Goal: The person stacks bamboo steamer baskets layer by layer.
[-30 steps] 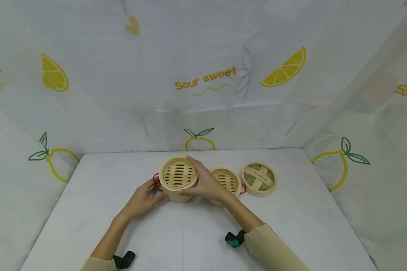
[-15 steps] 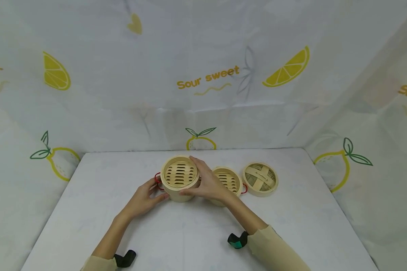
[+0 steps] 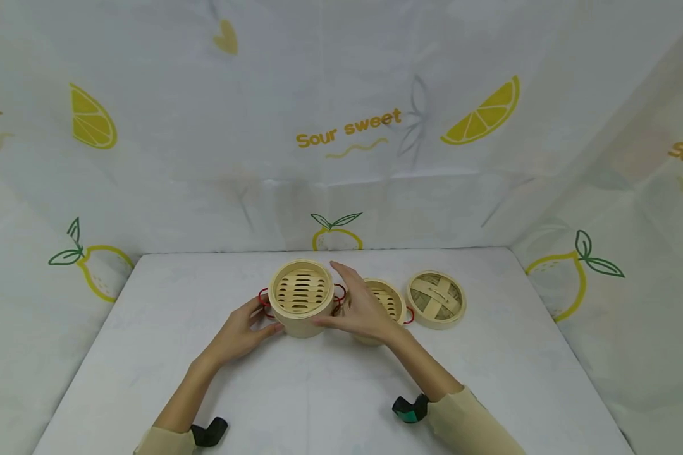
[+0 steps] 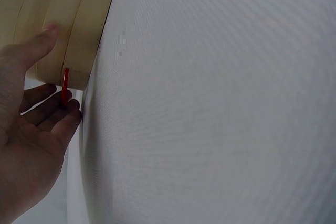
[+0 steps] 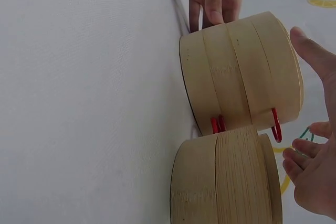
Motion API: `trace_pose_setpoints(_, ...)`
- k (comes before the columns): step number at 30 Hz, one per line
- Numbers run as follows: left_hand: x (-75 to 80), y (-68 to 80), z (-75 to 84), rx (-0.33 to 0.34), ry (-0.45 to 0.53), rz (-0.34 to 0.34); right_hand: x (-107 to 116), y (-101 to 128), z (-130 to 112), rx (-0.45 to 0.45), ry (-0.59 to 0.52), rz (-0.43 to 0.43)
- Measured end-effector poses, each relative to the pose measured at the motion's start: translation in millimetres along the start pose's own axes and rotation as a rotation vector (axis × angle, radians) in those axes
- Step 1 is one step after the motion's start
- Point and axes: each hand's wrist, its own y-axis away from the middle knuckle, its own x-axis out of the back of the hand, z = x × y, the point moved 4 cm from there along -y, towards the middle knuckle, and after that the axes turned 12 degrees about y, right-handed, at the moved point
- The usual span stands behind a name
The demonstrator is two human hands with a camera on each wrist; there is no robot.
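A stack of two bamboo steamers (image 3: 300,327) with red side loops stands upright, slatted floor up. At its left side is my left hand (image 3: 240,332): in the left wrist view the thumb lies against the wall, and the curled fingers are by a red loop (image 4: 65,87). My right hand (image 3: 360,309) is just right of the stack, fingers spread, with a gap from the wall in the right wrist view. Behind that hand, partly hidden, another bamboo steamer (image 5: 218,182) stands close to the stack.
A round woven bamboo lid (image 3: 436,300) lies at the right of the steamers. White cloth covers the table (image 3: 307,398). Lemon-printed fabric (image 3: 341,189) rises behind the table and at both sides.
My right hand has let go of the stack and moved a little right, uncovering the red loops there. The left hand and the stack have hardly moved.
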Motion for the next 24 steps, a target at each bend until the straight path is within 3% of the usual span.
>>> trace_pose_setpoints(24, 0.1, 0.6, -0.7, 0.014, 0.002, -0.001, 28, 29, 22, -0.020, 0.038, 0.106)
